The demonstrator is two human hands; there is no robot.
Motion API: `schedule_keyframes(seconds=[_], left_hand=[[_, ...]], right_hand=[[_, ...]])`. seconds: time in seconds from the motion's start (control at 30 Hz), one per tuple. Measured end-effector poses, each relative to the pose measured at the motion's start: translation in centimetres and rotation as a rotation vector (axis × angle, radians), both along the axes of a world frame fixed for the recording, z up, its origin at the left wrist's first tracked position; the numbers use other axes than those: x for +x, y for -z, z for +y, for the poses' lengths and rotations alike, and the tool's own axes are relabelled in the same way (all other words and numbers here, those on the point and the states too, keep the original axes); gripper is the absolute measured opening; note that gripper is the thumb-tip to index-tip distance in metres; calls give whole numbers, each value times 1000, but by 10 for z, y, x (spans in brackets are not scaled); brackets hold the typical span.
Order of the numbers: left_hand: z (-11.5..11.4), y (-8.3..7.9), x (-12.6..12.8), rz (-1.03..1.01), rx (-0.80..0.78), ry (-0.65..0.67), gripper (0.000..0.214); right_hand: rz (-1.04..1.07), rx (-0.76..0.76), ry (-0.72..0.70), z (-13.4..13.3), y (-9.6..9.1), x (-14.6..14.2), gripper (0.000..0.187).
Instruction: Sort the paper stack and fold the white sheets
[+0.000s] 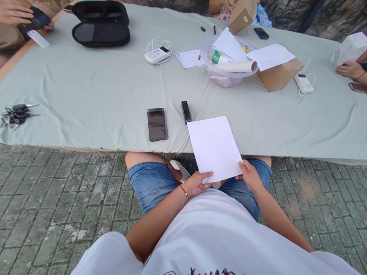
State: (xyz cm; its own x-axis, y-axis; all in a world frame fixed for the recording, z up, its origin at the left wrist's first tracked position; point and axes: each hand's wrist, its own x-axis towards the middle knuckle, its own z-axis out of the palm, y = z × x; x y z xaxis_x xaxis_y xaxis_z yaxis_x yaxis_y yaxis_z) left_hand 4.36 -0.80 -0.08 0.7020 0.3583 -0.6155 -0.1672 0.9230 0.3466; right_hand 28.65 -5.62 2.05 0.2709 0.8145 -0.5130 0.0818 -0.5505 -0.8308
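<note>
A white sheet of paper (215, 147) lies between my two hands, its far part over the table edge and its near part above my lap. My left hand (200, 183) grips the near left corner, thumb on top and fingers beneath. At the near right corner my right hand (249, 175) pinches the sheet the same way. The paper's upper face looks blank. Just past its far left corner lies a small black device (185, 112). A dark, pixelated rectangular object (157, 124) rests to the left of that.
On the cloth-covered table (103, 93) are keys (18, 115), an open black case (101, 31), a white corded device (158, 54), a plastic basin (225, 78) with papers and a bottle, and a cardboard box (280, 74). Other people's hands (351, 70) work around the table.
</note>
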Motion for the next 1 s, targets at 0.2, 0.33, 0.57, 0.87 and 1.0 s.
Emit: schedule_keyframes(seconds=[0.2, 0.33, 0.57, 0.87, 1.0], left_hand=[[0, -5, -6, 47, 6, 20, 36], [-1, -5, -6, 60, -28, 31, 34], [1, -13, -6, 94, -33, 35, 31], [-2, -22, -9, 135, 31, 55, 26], [-3, -19, -17, 114, 40, 82, 26]], right_hand=[[241, -151, -237, -24, -14, 12, 44], [149, -201, -708, -29, -22, 17, 38], [-90, 125, -892, -14, -32, 1, 36], [178, -205, -762, -14, -35, 9, 32], [184, -352, -448, -17, -24, 47, 34]])
